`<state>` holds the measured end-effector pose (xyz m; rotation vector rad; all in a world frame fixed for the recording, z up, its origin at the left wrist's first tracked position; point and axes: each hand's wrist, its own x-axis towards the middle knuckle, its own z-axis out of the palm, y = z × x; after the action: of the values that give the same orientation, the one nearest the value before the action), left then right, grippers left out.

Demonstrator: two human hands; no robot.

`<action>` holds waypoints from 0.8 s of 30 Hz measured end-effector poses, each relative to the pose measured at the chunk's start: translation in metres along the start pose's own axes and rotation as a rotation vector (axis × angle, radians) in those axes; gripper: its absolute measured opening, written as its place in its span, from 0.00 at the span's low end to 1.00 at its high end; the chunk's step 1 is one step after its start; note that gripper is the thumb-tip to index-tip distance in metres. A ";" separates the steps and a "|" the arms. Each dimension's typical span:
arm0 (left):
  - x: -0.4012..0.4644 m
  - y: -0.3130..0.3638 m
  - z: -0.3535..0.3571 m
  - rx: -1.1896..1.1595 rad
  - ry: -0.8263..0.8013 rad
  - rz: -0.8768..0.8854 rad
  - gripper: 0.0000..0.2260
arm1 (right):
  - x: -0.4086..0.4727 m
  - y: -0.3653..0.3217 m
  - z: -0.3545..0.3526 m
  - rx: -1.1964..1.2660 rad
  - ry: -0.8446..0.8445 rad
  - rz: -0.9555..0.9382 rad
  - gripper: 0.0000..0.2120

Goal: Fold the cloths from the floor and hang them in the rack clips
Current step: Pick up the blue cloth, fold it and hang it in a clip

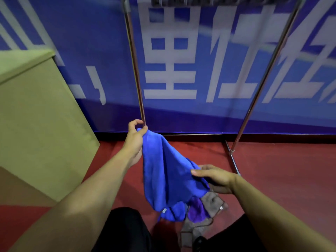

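Both forearms were extended fwd and down over the red floor (pixel 283 179). Left hand (pixel 135 140) was raised higher and further out, palm side turned toward the cloth, thumb and index pinching the top corner of the blue cloth (pixel 169 175); other fingers curled loosely above. Right hand (pixel 216 179) sat lower and nearer the body, back of hand up, thumb laid on top of the cloth's lower right edge with fingers beneath, gripping that edge.

Blue cloth hung slack btwn the two hands, draped diagonally from the left hand's pinch down to the right hand's grip, its bottom end with a small white tag dangling just above the floor pile. Cloth was bunched, not flat; fold state could not be told.

On the floor below the right hand lay a purple cloth (pixel 196 211) and a brown-grey cloth (pixel 212 202), touching, partly hidden by the blue one.

Rack (pixel 135 70): two chrome uprights rose behind the hands, left upright just behind the left hand's fingertips; base bar ran along the floor. Clips (pixel 181 1) at top edge, blurred. Blue banner w/ white characters (pixel 218 115) behind. Cardboard box (pixel 36 115) at left. Dark trousers at bottom.
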<state>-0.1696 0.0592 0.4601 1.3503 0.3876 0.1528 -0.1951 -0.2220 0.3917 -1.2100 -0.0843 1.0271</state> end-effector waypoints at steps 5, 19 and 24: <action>-0.024 0.009 -0.014 0.061 -0.185 0.015 0.13 | -0.011 0.008 0.019 -0.111 0.107 -0.110 0.25; -0.052 0.010 -0.044 0.652 -0.296 0.017 0.45 | -0.056 -0.011 0.021 0.317 0.225 -0.481 0.39; -0.058 0.013 -0.039 0.294 -0.284 -0.010 0.45 | -0.057 -0.014 0.029 0.078 0.366 -0.365 0.13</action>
<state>-0.2358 0.0786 0.4769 1.6337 0.1807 -0.1094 -0.2353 -0.2399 0.4406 -1.2375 0.0215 0.4791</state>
